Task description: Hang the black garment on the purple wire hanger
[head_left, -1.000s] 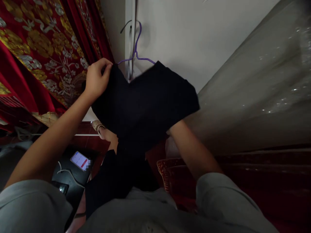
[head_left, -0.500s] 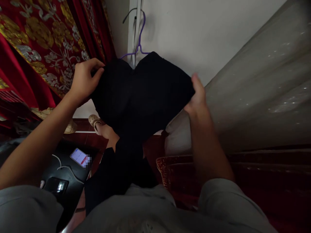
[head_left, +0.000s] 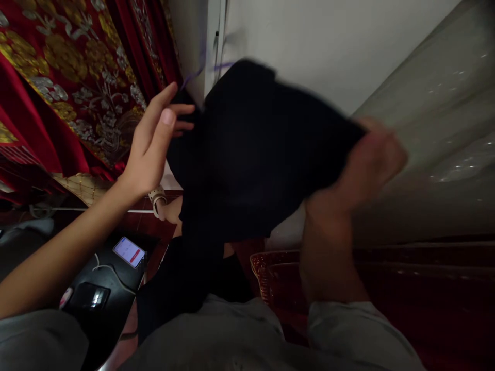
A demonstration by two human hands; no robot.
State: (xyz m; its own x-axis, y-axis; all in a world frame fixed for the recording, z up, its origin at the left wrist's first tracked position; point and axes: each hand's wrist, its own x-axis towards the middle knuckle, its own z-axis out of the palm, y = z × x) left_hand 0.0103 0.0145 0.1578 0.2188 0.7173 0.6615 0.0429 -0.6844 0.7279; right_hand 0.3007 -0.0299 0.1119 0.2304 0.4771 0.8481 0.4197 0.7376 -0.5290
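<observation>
A black garment [head_left: 255, 149] hangs in front of me on a purple wire hanger [head_left: 192, 77], whose upper part is blurred. What kind of garment it is, I cannot make out. At its left edge is my left hand [head_left: 154, 131], fingers spread and thumb apart, with some fingertips against or just over the cloth. My right hand [head_left: 373, 154], smeared by motion, is closed on the garment's right corner and pulls it out sideways, so the cloth is stretched wide and tilted.
Red curtains with gold and silver flowers [head_left: 77, 67] hang at the left. A lit phone [head_left: 129, 251], a cable and a dark glossy object [head_left: 89, 297] lie on a black surface [head_left: 116, 281]. Pale glittering fabric [head_left: 433, 154] fills the right, above a dark red piece with ornate trim [head_left: 261, 273].
My right hand has swung to the right, drawing the garment's corner with it. My left hand has moved right and its pinch has opened. The hanger has shifted left and blurred.
</observation>
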